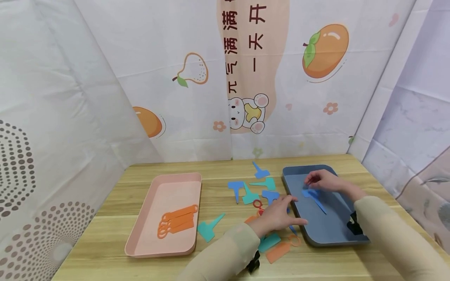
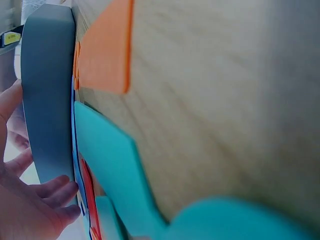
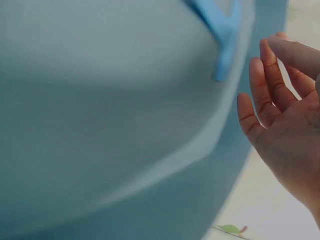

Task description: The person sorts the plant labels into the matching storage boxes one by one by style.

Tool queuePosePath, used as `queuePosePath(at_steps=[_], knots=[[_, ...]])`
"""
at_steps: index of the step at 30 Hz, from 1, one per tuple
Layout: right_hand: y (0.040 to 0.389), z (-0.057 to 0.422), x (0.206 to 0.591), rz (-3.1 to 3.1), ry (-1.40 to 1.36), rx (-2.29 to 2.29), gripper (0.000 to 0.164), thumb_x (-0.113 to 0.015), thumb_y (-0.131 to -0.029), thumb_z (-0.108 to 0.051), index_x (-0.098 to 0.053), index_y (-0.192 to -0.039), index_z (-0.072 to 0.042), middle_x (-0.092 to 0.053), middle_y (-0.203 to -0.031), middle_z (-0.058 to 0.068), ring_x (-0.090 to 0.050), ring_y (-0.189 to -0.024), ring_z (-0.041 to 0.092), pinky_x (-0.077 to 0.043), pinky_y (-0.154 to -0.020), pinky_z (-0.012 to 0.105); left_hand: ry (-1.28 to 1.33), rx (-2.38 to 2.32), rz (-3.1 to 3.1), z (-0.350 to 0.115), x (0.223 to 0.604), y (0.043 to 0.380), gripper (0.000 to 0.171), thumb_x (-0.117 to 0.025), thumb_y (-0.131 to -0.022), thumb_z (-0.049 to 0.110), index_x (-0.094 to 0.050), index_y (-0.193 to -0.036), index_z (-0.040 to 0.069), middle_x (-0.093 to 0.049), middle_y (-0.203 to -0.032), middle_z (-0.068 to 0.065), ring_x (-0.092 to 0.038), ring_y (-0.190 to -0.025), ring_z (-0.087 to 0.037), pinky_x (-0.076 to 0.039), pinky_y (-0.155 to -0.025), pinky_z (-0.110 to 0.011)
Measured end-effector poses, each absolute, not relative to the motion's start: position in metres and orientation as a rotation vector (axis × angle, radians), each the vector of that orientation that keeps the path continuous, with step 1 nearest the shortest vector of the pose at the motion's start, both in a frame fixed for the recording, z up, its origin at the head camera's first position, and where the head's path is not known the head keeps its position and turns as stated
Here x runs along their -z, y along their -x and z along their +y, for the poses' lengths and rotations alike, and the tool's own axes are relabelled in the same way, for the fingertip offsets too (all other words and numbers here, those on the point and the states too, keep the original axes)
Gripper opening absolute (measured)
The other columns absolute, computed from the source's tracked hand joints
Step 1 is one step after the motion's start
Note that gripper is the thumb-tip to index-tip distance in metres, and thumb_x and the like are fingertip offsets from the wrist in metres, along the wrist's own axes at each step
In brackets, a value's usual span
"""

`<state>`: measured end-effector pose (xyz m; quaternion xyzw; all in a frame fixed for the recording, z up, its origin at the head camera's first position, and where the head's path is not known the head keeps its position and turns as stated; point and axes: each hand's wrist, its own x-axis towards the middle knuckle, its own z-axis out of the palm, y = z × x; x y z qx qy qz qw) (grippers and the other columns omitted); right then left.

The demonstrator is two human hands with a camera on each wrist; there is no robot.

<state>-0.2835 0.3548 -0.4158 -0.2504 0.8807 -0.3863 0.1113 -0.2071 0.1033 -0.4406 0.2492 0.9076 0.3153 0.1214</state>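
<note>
My right hand (image 1: 325, 180) hovers over the blue-grey tray (image 1: 337, 230), its fingers loosely bent and nothing between them. Just below it, blue T-shaped plant labels (image 1: 318, 202) lie on the tray floor; one blue label (image 3: 227, 37) shows in the right wrist view. My left hand (image 1: 280, 214) reaches to the tray's left rim, thumb and fingers spread and holding nothing. Beneath and around the left hand lie a teal label (image 1: 270, 242), an orange tag with a ring end (image 1: 278, 251) and a red ring-ended piece (image 1: 258, 203), partly hidden by the hand.
A pink tray (image 1: 144, 238) on the left holds several orange ring-ended tags (image 1: 181, 222). Between the trays lie more blue labels (image 1: 260, 171) and teal labels (image 1: 207, 231) on the wooden table (image 1: 112, 210). A printed curtain (image 1: 197, 128) hangs behind the table.
</note>
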Motion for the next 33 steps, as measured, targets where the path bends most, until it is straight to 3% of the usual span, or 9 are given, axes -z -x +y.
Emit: queuePosePath(at_steps=[4, 10, 14, 16, 21, 24, 28, 33], knots=[[0.273, 0.358, 0.399, 2.648, 0.781, 1.158, 0.017, -0.061, -0.094, -0.002, -0.063, -0.106, 0.010, -0.065, -0.101, 0.019, -0.064, -0.088, 0.017, -0.052, -0.073, 0.025, -0.732, -0.927, 2.640, 0.103, 0.440, 0.207, 0.064, -0.071, -0.080, 0.060, -0.049, -0.135, 0.036, -0.045, -0.139, 0.009, -0.047, -0.123, -0.018, -0.046, -0.090, -0.033], [0.245, 0.371, 0.383, 2.751, 0.799, 1.134, 0.018, -0.062, -0.094, -0.004, -0.065, -0.110, 0.004, -0.066, -0.102, 0.005, -0.060, -0.089, 0.003, -0.052, -0.072, 0.025, -0.719, -0.937, 2.620, 0.100, 0.440, 0.207, 0.065, -0.071, -0.080, 0.059, -0.048, -0.136, 0.036, -0.046, -0.138, 0.010, -0.045, -0.126, -0.016, -0.046, -0.092, -0.034], [0.222, 0.382, 0.382, 2.867, 0.763, 1.069, 0.025, -0.064, -0.094, -0.008, -0.063, -0.117, 0.002, -0.063, -0.111, 0.011, -0.057, -0.095, 0.003, -0.051, -0.073, 0.026, -0.708, -0.944, 2.620, 0.098, 0.441, 0.208, 0.066, -0.072, -0.079, 0.060, -0.049, -0.136, 0.035, -0.046, -0.138, 0.010, -0.045, -0.126, -0.016, -0.046, -0.091, -0.033], [0.212, 0.388, 0.385, 2.947, 0.727, 1.027, 0.031, -0.066, -0.093, -0.010, -0.062, -0.121, 0.001, -0.061, -0.118, 0.017, -0.058, -0.100, 0.009, -0.051, -0.074, 0.027, -0.706, -0.946, 2.624, 0.098, 0.441, 0.208, 0.066, -0.072, -0.079, 0.059, -0.049, -0.136, 0.035, -0.047, -0.137, 0.010, -0.045, -0.125, -0.016, -0.046, -0.090, -0.033], [0.194, 0.408, 0.401, 3.002, 0.618, 0.980, 0.044, -0.068, -0.092, -0.014, -0.055, -0.129, 0.005, -0.051, -0.132, 0.029, -0.056, -0.111, 0.040, -0.052, -0.075, 0.028, -0.706, -0.938, 2.632, 0.098, 0.442, 0.209, 0.065, -0.072, -0.080, 0.058, -0.049, -0.136, 0.035, -0.049, -0.136, 0.009, -0.046, -0.125, -0.017, -0.047, -0.088, -0.033], [0.188, 0.420, 0.414, 2.983, 0.557, 1.021, 0.046, -0.067, -0.093, -0.015, -0.053, -0.131, 0.005, -0.050, -0.133, 0.029, -0.058, -0.112, 0.023, -0.051, -0.073, 0.024, -0.711, -0.941, 2.626, 0.098, 0.442, 0.209, 0.066, -0.072, -0.080, 0.057, -0.049, -0.136, 0.034, -0.050, -0.136, 0.010, -0.046, -0.125, -0.018, -0.047, -0.089, -0.033], [0.184, 0.433, 0.430, 2.960, 0.536, 1.150, 0.044, -0.067, -0.092, -0.011, -0.055, -0.133, 0.001, -0.053, -0.133, 0.010, -0.045, -0.107, -0.012, -0.050, -0.075, 0.021, -0.715, -0.962, 2.602, 0.100, 0.440, 0.208, 0.067, -0.073, -0.080, 0.056, -0.049, -0.138, 0.033, -0.049, -0.138, 0.011, -0.046, -0.126, -0.016, -0.047, -0.090, -0.033], [0.180, 0.443, 0.440, 2.888, 0.515, 1.257, 0.043, -0.067, -0.091, -0.008, -0.056, -0.132, 0.001, -0.051, -0.129, -0.012, -0.043, -0.105, -0.016, -0.047, -0.078, 0.014, -0.719, -0.974, 2.583, 0.101, 0.438, 0.206, 0.069, -0.073, -0.080, 0.056, -0.047, -0.140, 0.033, -0.047, -0.141, 0.012, -0.047, -0.126, -0.012, -0.046, -0.092, -0.032]])
